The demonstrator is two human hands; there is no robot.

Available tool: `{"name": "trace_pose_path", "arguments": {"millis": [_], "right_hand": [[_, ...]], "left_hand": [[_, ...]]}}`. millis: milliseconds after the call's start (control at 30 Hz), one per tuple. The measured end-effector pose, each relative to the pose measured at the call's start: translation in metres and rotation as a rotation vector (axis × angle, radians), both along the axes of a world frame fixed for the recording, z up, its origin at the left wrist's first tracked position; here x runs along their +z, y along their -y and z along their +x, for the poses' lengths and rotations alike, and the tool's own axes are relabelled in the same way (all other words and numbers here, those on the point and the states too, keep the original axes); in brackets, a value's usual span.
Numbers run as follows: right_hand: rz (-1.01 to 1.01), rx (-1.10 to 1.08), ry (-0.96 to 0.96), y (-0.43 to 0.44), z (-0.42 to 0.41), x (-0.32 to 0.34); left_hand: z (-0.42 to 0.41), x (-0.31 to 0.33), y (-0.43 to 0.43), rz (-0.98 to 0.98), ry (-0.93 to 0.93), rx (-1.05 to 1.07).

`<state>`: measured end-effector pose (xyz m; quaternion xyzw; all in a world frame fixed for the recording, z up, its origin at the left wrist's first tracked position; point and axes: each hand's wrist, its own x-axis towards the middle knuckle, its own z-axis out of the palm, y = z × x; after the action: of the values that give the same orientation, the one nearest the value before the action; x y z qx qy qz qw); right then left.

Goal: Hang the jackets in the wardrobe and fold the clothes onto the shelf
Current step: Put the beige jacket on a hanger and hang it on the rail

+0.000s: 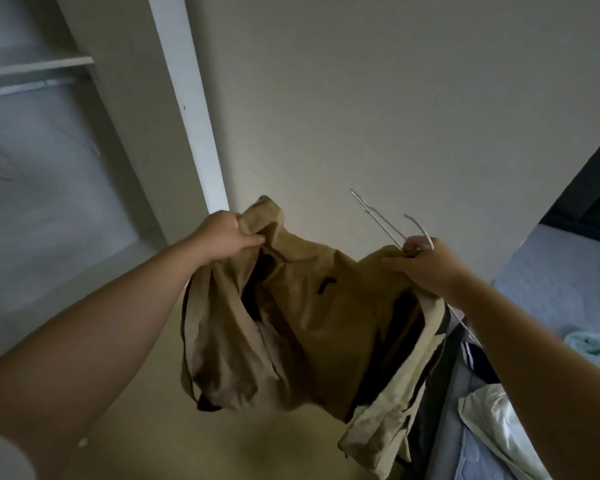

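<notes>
A tan jacket (302,306) with a dark lining hangs in the air between my hands, in front of a plain wall. My left hand (227,237) grips its left shoulder near the collar. My right hand (426,265) grips the jacket's right shoulder together with a thin white wire hanger (378,220), whose hook and one arm stick up above my fingers. The open wardrobe (49,150) is at the left, with a white shelf (39,65) and a rail just under it.
A bed with a pale blue sheet (561,289) runs along the right edge, with a light green cloth, a white garment (492,417) and a dark striped garment (471,355) on it. The wardrobe's white frame post (194,133) stands between wardrobe and wall. Beige floor lies below.
</notes>
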<state>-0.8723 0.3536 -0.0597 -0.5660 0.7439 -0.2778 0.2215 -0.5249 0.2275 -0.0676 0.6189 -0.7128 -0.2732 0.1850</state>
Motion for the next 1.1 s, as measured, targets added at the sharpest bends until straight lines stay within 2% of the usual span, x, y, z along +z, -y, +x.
{"name": "trace_pose_path", "arguments": {"millis": [33,133,333,400,500,567,633,733,800,900,967,1000,1100], "right_hand": [[0.009,0.019,0.061,-0.002,0.001,0.002],[0.062,0.15,0.405,-0.012,0.006,0.013],[0.067,0.382,0.687,-0.021,0.024,0.028],[0.161,0.424,0.65,-0.024,0.032,0.033],[0.298,0.433,0.341,-0.022,0.044,0.034],[0.306,0.348,0.214,-0.016,0.051,0.03],[0.288,0.215,0.173,-0.01,0.056,0.028],[0.208,0.06,0.153,-0.008,0.063,0.029],[0.165,0.069,0.145,-0.008,0.07,0.033],[0.117,0.084,0.271,-0.012,0.082,0.042],[0.091,0.079,0.348,-0.016,0.084,0.046],[0.081,0.089,0.356,-0.018,0.082,0.045],[0.059,0.115,0.406,-0.028,0.076,0.041]], "left_hand": [[0.0,0.003,0.002,-0.015,-0.031,0.037],[0.004,0.013,0.007,-0.005,-0.06,0.108],[0.003,0.016,0.001,-0.037,0.053,0.168],[-0.002,0.02,-0.005,-0.018,0.044,0.151],[-0.015,0.031,-0.018,0.027,0.018,0.095],[-0.026,0.039,-0.028,0.101,-0.056,0.033],[-0.037,0.045,-0.041,0.172,-0.149,-0.024],[-0.05,0.053,-0.059,0.239,-0.308,-0.071],[-0.061,0.057,-0.072,0.207,-0.403,-0.097],[-0.08,0.059,-0.093,0.123,-0.394,-0.179],[-0.085,0.052,-0.104,0.171,-0.371,-0.285],[-0.083,0.049,-0.107,0.228,-0.425,-0.327],[-0.072,0.042,-0.104,0.484,-0.912,-0.267]]}}
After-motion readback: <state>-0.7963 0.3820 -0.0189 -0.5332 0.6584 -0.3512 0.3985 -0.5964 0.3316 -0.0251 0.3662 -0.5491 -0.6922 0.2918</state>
